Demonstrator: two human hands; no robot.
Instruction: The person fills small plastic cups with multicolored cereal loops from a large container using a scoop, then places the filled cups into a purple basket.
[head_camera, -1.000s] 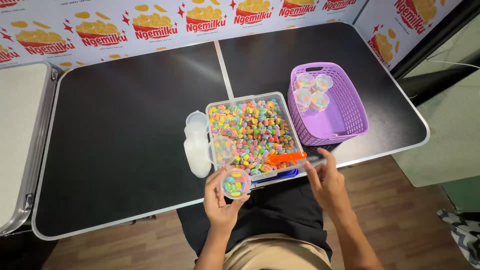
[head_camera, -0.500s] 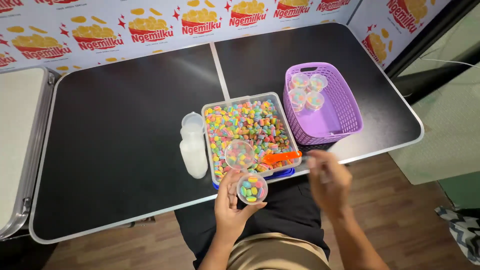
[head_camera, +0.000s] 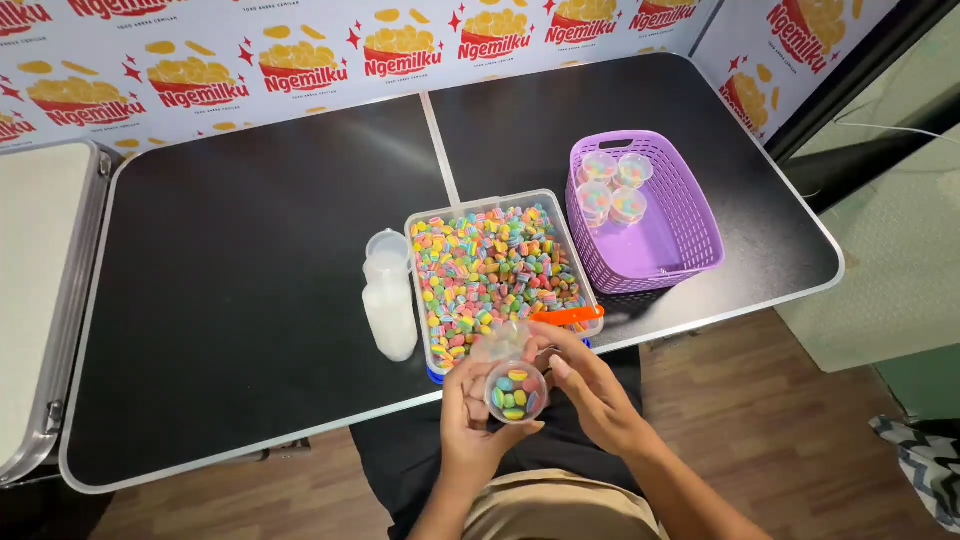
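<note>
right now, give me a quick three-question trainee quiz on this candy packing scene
1. True or false: the purple basket holds four filled cups.
2. Which hand holds the small cup of candy? A) left hand B) right hand C) neither
3. What lies on the near right edge of the candy tray?

Key
1. True: four lidded cups sit at the basket's far end.
2. A: the left hand grips the cup from below; the right hand is bringing a clear lid to it.
3. An orange scoop.
</note>
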